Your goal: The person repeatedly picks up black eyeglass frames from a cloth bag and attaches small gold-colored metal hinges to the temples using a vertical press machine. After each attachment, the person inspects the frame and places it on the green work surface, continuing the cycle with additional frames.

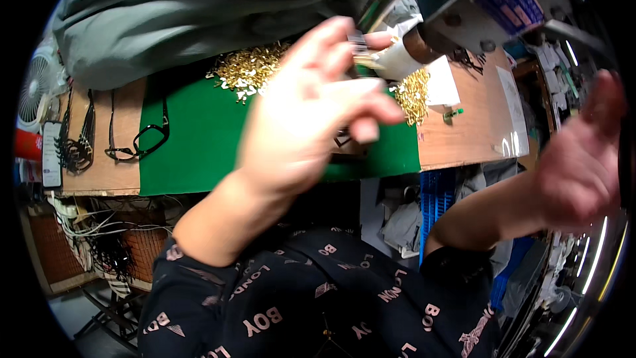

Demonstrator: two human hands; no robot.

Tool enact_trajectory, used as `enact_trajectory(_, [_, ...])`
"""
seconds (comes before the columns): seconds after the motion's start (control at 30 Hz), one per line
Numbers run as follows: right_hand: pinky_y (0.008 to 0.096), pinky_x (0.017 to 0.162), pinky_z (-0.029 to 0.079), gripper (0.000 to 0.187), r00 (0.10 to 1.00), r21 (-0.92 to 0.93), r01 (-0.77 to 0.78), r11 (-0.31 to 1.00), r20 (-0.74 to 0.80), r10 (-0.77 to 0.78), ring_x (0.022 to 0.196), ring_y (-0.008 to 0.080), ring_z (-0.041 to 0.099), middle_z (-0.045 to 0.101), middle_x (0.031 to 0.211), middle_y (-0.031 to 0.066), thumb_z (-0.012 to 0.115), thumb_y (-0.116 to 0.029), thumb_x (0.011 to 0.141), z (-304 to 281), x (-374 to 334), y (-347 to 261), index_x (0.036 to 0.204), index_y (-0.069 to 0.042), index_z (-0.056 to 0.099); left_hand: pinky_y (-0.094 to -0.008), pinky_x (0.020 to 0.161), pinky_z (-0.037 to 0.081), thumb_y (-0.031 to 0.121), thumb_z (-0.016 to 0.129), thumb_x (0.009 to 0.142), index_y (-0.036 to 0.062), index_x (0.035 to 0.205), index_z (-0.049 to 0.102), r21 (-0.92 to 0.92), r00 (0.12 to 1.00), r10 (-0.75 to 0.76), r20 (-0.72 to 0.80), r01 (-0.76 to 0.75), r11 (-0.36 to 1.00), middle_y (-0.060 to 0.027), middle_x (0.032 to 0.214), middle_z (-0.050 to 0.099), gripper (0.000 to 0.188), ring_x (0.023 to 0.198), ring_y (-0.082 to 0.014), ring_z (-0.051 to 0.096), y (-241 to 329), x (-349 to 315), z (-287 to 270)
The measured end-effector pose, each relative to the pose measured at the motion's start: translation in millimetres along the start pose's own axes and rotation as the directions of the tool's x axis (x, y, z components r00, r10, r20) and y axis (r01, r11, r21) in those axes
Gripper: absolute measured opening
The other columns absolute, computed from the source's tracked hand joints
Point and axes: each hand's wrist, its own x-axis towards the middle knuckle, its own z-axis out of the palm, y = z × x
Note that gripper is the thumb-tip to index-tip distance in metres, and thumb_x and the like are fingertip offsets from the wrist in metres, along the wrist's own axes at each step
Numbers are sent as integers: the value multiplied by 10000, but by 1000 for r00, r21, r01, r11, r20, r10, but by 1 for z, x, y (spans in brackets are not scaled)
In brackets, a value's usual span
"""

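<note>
Small gold pieces (242,69) are showing a glossy, metallic finish. The green mat (192,152) is presenting as smooth and matt. The grey cover (152,33) is reading as creased, matt cloth. The tabletop (440,149) is displaying smooth wood; the spectacle frame (165,132) is gleaming like black plastic.

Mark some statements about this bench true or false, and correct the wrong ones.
1. A white fan stands at the far left of the view. True.
2. The black glasses frame lies to the right of the green mat. False: it lies across the mat's left edge.
3. In the picture, the left hand covers part of the green mat. True.
4. The small gold pieces lie in a single heap. False: a second heap shows on the other side of the left hand.
5. The right hand rests on the grey cloth. False: it is at the far right, well away from the cloth.
</note>
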Motion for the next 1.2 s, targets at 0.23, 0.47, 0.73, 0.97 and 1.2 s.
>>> enact_trajectory(0.23, [190, 685, 436, 157, 339, 4, -940, 341, -100, 936, 754, 66, 538, 598, 862, 0, 662, -104, 816, 16, -233, 129, 951, -37, 616, -179, 517, 359, 149, 408, 959, -38, 1328, 336, -146, 916, -99, -388, 45, 988, -11, 860, 517, 420, 563, -41, 406, 40, -84, -156])
enact_trajectory(0.47, [242, 553, 419, 160, 365, -403, -875, 270, -182, 913, 566, 77, 476, 548, 623, 14, 710, -138, 744, 30, -221, 156, 777, -13, 614, -388, 1063, 263, 176, 506, 912, -24, 1335, 363, 924, 783, 497, -375, 276, 264, -173, 1387, 354, 489, 1255, -277, 370, 20, -94, -128])
enact_trajectory(0.73, [242, 538, 421, 147, 494, -501, -777, 380, -113, 862, 548, 79, 481, 555, 601, 28, 718, -101, 711, 23, -201, 139, 742, -9, 609, -422, 1008, 352, 151, 734, 658, -44, 1116, 535, 879, 986, -162, 50, -120, -462, -205, 1243, 491, 537, 1180, -353, 451, -7, -63, -82])
enact_trajectory(0.97, [199, 677, 413, 100, 336, 642, -760, 100, 255, 907, 791, 119, 525, 559, 874, 49, 604, 44, 767, 79, -188, 63, 814, -35, 565, -356, 797, 490, 66, 680, 714, 44, 1220, 474, 972, 947, -318, -37, -39, -231, -153, 1009, 636, 546, 928, -294, 618, 15, -75, -81])
enact_trajectory(1.2, [241, 771, 421, 115, 589, 787, -618, 7, 456, 668, 832, 123, 524, 541, 878, 54, 622, 52, 782, 153, -151, 33, 833, -22, 550, -270, 818, 463, -16, 681, 726, -26, 1344, 335, 889, 976, -197, 96, 5, 457, -145, 926, 677, 708, 897, -203, 656, 16, -71, -56])
